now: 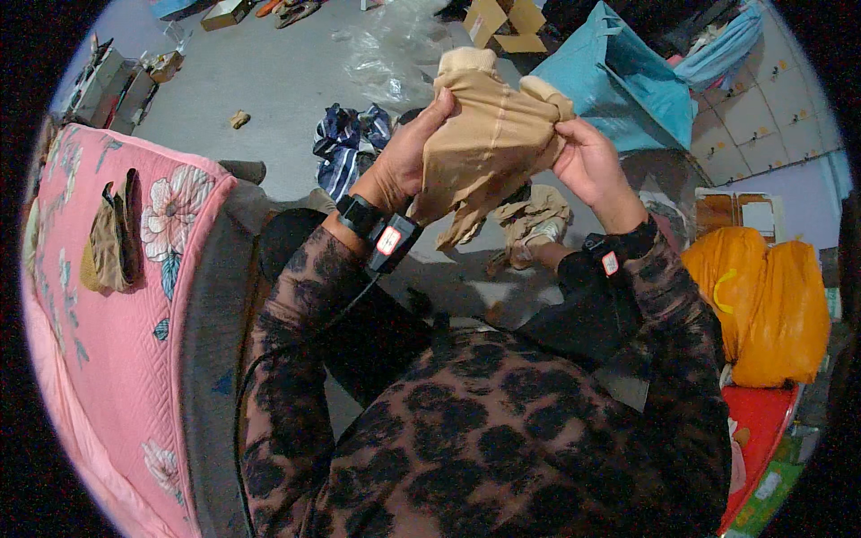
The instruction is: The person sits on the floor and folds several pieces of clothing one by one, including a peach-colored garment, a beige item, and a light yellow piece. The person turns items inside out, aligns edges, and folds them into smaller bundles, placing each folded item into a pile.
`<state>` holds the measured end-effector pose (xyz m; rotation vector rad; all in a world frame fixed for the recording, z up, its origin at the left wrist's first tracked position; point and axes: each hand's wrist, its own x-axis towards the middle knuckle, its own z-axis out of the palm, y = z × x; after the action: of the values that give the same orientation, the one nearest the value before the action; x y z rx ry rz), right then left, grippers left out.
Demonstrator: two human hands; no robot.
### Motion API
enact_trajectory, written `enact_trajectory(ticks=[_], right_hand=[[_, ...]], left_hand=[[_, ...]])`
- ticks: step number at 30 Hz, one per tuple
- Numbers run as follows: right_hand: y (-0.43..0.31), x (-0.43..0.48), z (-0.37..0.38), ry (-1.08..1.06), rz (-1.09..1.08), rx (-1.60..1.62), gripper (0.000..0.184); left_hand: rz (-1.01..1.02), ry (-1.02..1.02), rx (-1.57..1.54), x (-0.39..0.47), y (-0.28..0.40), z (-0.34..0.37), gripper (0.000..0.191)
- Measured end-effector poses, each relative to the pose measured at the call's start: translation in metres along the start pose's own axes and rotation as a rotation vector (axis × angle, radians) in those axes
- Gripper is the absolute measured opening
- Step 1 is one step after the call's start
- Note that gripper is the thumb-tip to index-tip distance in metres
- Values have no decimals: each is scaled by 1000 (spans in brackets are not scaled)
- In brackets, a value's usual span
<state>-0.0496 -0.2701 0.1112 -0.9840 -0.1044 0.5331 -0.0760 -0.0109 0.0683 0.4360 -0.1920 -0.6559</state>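
Note:
A beige stretch-fabric garment [494, 128] with ribbed cuffs is stretched between my hands above my lap. My left hand [417, 148] grips its left side, the thumb lying on the cloth. At its right edge, just below a folded cuff, the fingers of my right hand [586, 156] pinch the fabric. Thin ends of the garment hang down at the bottom. Crumpled beige fabric [538, 210] lies beneath, beside my foot. Both wrists wear black straps with small devices.
A pink floral quilt [107, 222] at left bears a brown cloth piece [114, 242]. Navy striped fabric [336, 148], clear plastic [393, 54] and an open cardboard box [504, 30] lie ahead. A blue bag [592, 87] stands front right, an orange bundle [760, 302] at right.

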Motion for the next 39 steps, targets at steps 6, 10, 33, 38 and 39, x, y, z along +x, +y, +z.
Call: enact_trajectory(ticks=[6, 10, 33, 38, 39], right_hand=[[10, -7, 23, -144, 183, 142, 57], [16, -18, 33, -165, 349, -84, 58], [-115, -29, -2, -16, -198, -100, 39], [-150, -44, -52, 304, -372, -251, 35], [-160, -48, -65, 425, -373, -242, 35]], left_hand=[[87, 3, 284, 11, 0, 14, 56], [111, -125, 754, 23, 13, 35, 43], [-71, 34, 1063, -25, -4, -55, 43], [-48, 222, 922, -58, 18, -63, 40], [-42, 238, 902, -63, 24, -64, 40]])
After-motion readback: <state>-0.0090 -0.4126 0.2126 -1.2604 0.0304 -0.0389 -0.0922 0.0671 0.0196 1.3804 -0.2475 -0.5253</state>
